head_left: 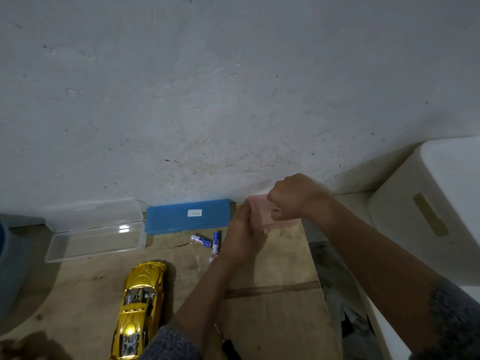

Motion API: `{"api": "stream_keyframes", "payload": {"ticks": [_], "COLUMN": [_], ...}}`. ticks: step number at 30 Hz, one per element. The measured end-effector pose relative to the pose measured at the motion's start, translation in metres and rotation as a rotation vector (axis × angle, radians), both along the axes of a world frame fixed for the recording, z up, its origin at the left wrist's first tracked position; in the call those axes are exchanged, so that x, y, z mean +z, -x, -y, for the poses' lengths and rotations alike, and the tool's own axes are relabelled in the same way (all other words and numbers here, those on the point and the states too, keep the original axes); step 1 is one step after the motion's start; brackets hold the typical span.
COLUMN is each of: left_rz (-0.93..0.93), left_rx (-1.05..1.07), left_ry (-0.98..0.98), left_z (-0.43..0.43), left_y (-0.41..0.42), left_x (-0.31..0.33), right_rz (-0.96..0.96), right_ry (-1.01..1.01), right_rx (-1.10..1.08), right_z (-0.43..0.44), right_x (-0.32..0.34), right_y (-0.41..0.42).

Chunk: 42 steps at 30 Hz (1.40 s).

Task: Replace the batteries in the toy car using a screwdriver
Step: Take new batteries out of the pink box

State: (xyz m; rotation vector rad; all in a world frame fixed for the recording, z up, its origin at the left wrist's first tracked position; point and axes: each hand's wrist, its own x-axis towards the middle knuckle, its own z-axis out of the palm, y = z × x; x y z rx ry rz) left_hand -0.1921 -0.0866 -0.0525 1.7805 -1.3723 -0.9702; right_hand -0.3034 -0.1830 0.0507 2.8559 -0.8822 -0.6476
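Both bare forearms reach forward and the two hands meet on a pink box (258,210).

The left hand (241,229) has its back to the camera, its fingers lying up along the box's left end and its thumb seeming to hook the near lower edge, though blur softens this. The right hand (293,198) is curled like a fist over the top of the box, knuckles up, wrist bent down. The left forearm (202,289) rises from the bottom middle, and the right forearm (376,250) comes in from the lower right. Grey knit sleeves (168,344) are pushed up both arms.
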Motion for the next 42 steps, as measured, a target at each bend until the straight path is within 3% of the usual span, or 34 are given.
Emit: {"api": "stream_keyframes", "payload": {"ticks": [4,8,10,13,16,19,22,25,29,32,42], "left_rz": [-0.027,-0.065,-0.063,0.015,0.037,0.029,0.036,0.013,-0.034,-0.045,-0.048], "left_rx": [0.001,0.008,0.016,0.005,0.01,0.001,0.002,0.003,-0.008,0.005,0.011], "left_ry": [0.012,-0.013,-0.038,0.009,0.018,0.029,0.056,0.05,0.035,0.038,0.099], "left_z": [-0.002,-0.005,-0.012,-0.021,-0.025,-0.027,-0.026,-0.026,-0.027,-0.027,-0.027], "left_y": [0.007,0.011,0.014,0.015,0.014,0.013,0.011,0.008,0.005,0.006,0.006], "left_x": [-0.006,-0.014,-0.006,-0.007,-0.016,-0.018,-0.019,-0.019,-0.018,-0.017,-0.017], "right_rz": [0.209,0.533,0.72,0.828,0.871,0.702,0.497,0.617,0.662,0.689,0.956], "right_ry": [0.065,0.071,0.147,0.316,0.339,0.078,-0.202,-0.358,-0.568,-0.602,-0.413], "right_rx": [-0.021,-0.182,-0.166,-0.09,0.049,0.066,-0.144,-0.386,-0.427,-0.46,-0.443], "right_z": [0.008,0.01,0.003,-0.009,-0.014,-0.017,-0.02,-0.015,-0.009,-0.011,-0.021], "right_x": [0.0,-0.017,-0.031,-0.045,-0.064,-0.078,-0.085,-0.086,-0.084,-0.085,-0.093], "right_y": [0.009,0.014,0.018,0.025,0.029,0.024,0.019,0.017,0.016,0.016,0.013]}}
